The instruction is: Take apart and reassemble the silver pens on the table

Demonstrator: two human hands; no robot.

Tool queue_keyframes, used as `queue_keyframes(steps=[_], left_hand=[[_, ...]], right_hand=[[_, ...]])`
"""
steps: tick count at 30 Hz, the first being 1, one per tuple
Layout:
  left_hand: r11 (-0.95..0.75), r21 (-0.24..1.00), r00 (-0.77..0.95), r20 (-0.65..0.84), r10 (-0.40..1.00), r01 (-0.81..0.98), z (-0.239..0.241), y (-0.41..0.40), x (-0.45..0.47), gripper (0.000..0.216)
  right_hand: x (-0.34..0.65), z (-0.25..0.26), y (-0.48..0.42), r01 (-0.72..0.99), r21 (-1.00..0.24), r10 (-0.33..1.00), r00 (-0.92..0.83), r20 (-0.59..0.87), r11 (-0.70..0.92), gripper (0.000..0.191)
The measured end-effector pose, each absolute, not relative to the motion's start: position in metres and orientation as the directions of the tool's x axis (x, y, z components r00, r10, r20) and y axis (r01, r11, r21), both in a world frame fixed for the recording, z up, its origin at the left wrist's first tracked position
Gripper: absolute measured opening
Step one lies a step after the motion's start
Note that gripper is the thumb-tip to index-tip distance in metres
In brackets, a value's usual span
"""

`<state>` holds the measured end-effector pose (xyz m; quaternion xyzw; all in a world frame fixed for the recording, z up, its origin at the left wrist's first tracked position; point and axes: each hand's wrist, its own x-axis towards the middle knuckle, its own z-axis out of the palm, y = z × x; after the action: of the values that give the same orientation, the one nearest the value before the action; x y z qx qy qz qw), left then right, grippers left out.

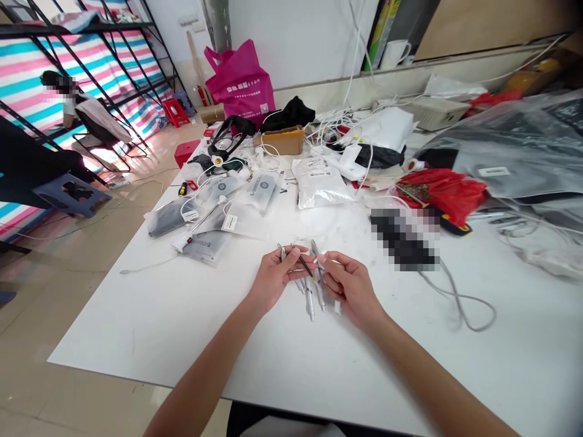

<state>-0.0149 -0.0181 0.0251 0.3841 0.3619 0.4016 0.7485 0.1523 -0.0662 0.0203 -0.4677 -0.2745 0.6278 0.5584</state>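
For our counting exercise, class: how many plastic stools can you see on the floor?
2: a red stool by the striped wall, and a blue stool left of the table. Others could be hidden behind the table or the seated person.

On a white worktop [136, 315] lies a slim black pen [304, 266] with a yellow tip, beside silver-grey pens [319, 285] with white parts. Farther back sits a silvery packet [320, 182] with a white label, near a tan cardboard box [282, 139] and a black cloth [289, 114]. A magenta shopping bag [240, 82] carries white print, and a bright red plastic bag [439, 194] lies to the right. To the left, sheeting [86, 73] runs in pink, white and turquoise stripes, crossed by a black metal frame [91, 54]. Below it stand two stools: a red stool [175, 112] and a blue-grey stool [73, 194], the latter darker and duller.
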Motion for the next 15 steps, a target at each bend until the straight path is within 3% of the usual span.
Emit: queue_keyframes(steps=[6, 11, 15], left_hand=[[0.391, 0.904, 0.499, -0.262, 0.826, -0.172, 0.0300, -0.0218, -0.0138, 0.045], [0.409, 0.896, 0.501, -0.278, 0.820, -0.174, 0.0279, -0.0237, -0.0121, 0.045], [0.399, 0.905, 0.490, -0.283, 0.824, -0.149, 0.0276, -0.0236, -0.0120, 0.044]], right_hand=[[0.1498, 0.0190, -0.0688, -0.446, -0.867, 0.955, 0.080, -0.286, -0.222, 0.038], [0.1485, 0.0145, -0.0699, -0.275, -0.953, 0.952, 0.235, -0.196, -0.128, 0.038], [0.1523, 0.0162, -0.0699, -0.149, -0.982, 0.959, 0.239, -0.152, -0.118, 0.038]])
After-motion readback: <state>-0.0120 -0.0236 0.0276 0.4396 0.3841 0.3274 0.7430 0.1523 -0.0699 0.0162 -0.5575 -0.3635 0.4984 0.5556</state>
